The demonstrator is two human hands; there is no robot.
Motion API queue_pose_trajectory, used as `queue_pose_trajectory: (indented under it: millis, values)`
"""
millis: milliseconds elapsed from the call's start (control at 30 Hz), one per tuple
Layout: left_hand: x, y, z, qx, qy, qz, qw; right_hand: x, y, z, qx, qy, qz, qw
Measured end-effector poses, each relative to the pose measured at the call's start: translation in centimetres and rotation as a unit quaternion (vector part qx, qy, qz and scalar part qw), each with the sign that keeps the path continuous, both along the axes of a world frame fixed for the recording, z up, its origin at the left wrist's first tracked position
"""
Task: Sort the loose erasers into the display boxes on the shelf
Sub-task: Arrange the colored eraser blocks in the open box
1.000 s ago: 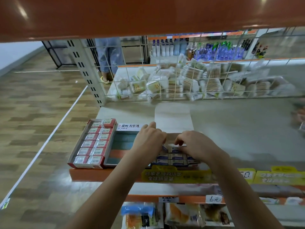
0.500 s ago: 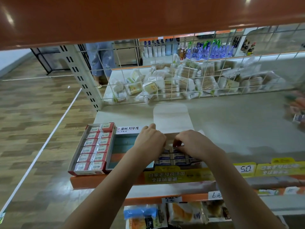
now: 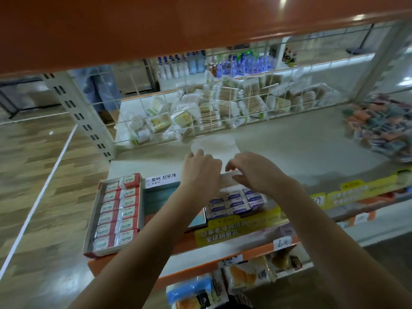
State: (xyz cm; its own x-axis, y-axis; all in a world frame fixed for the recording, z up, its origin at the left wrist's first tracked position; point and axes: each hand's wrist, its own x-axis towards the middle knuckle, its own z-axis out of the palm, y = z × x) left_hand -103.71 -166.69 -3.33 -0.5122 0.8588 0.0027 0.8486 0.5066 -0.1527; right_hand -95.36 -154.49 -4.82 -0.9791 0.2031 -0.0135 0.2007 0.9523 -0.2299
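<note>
Korean lettering on the teal box's white flap; "2B" on red-banded erasers – two columns of seven in the left display box. "6元" price tag. Blue-labelled erasers in the third box, count unclear – blur. Left hand and right hand above that box's back edge, fingers curled; grip impossible to tell.

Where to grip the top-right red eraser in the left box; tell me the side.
Take the red eraser from above, pinching its front and back long edges. It sits raised and tilted at the far end of the left box, so those edges look exposed, while its neighbours lie packed flush.
</note>
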Motion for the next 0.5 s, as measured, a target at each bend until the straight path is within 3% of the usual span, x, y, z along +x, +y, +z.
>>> queue_pose_trajectory:
  millis: [200,500]
  values:
    - [0.4,4.9,0.3,0.034,-0.024,-0.065,0.997,3.2,4.1,1.5,0.086,0.019,-0.109,0.990]
    - [8.3,15.3,0.0,0.047,-0.059,-0.148,0.986,13.9,12.9,0.8,0.095,-0.014,-0.259,0.961]
